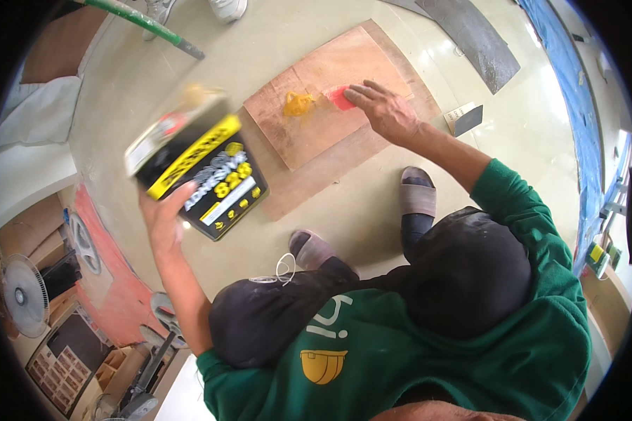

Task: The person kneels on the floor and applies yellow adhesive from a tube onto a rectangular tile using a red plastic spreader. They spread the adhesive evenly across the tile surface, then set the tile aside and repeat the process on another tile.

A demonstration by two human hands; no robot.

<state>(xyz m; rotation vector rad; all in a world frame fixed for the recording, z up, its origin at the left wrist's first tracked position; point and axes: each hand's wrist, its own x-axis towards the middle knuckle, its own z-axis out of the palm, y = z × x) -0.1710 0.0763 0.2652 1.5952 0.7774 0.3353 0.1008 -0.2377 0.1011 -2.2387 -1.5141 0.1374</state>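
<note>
My left hand (163, 210) grips a black and yellow adhesive tin (203, 182) in the left-middle of the head view, tilted and with its top blurred. My right hand (390, 112) is over a wooden board (302, 140) lying on the floor, fingers extended across a flat red scraper (340, 98) that it holds against the board's surface; the thumb is mostly hidden. A lump of yellow paste (296, 104) sits on the board left of the scraper. A small dark-and-white flat piece (462, 121) lies just right of the board.
Grey sheets (477, 49) lie at the upper right, beside blue sheeting (569, 105) along the edge. A green pole (140, 28) and another person's shoes (225, 7) are at the top left. A fan (22, 295) and red floor covering (112, 274) are at the lower left.
</note>
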